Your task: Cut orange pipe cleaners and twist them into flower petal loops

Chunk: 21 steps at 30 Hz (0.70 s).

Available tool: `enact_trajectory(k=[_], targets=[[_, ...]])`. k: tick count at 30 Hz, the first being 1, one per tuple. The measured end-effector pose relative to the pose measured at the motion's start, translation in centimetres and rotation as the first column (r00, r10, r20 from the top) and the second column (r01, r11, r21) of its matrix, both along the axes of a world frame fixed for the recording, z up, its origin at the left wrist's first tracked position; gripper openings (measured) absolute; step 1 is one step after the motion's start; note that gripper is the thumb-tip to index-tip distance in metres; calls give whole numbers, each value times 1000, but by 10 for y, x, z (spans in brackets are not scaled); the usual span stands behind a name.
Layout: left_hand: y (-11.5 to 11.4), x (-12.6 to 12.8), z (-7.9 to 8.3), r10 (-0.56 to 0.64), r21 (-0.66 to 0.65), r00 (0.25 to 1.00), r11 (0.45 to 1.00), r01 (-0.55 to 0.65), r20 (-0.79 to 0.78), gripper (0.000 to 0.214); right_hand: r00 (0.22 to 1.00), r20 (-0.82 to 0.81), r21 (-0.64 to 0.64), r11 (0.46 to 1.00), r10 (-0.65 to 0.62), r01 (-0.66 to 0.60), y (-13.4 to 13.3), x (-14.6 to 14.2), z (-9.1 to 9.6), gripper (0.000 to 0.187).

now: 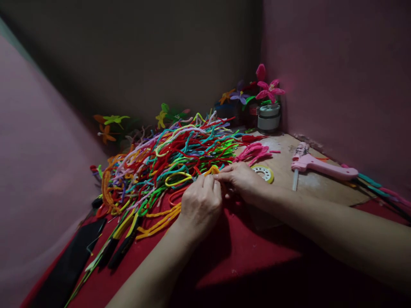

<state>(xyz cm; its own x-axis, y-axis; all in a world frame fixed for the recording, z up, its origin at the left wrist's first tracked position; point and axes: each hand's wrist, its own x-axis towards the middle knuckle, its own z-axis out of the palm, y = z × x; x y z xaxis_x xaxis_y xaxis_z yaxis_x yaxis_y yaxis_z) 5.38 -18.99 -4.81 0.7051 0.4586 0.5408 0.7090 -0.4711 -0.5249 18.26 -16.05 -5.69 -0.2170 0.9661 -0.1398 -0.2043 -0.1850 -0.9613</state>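
A big heap of coloured pipe cleaners [167,162] lies on a red cloth [244,252]. My left hand [201,205] and my right hand [242,179] meet at the heap's near edge, fingertips pinched together on a yellow pipe cleaner [212,170]. More yellow pipe cleaners [159,222] lie just left of my left wrist. A bundle of pink pipe cleaners [253,152] rests beyond my right hand.
A pink glue gun [321,167] lies on a wooden board [321,184] at the right. A tape roll [265,173] sits by my right hand. Finished pipe-cleaner flowers [268,90] stand in the corner above a grey pot [269,117]. Walls close in at the back and right.
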Motion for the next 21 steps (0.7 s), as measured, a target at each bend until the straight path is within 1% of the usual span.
enact_trajectory(k=[3,7,11,13,16,19,21], targets=[[-1,3,-3,18,14,1000,1000,-18,-11,17,997,-73,-43,999,7,-11,-1,-2,1,23],[-1,6,-7,23,1,1000,1000,-23,-4,19,990,-137,-57,998,-36,29,2,-4,-7,24],[2,1,-4,-22,-51,998,998,25,58,14,998,-54,-5,999,-44,44,6,-4,-14,19],[6,-6,0,-15,-107,994,994,27,108,14,998,-32,-4,999,-50,50,7,-3,-11,16],[15,-17,6,31,-188,979,982,8,202,18,996,-76,-13,998,-54,53,5,-2,-3,12],[23,-24,6,18,-259,968,965,49,252,21,992,-109,-10,998,-58,57,2,-1,4,11],[25,-25,4,9,-273,963,960,66,268,23,992,-110,-5,998,-63,63,1,-2,6,13]])
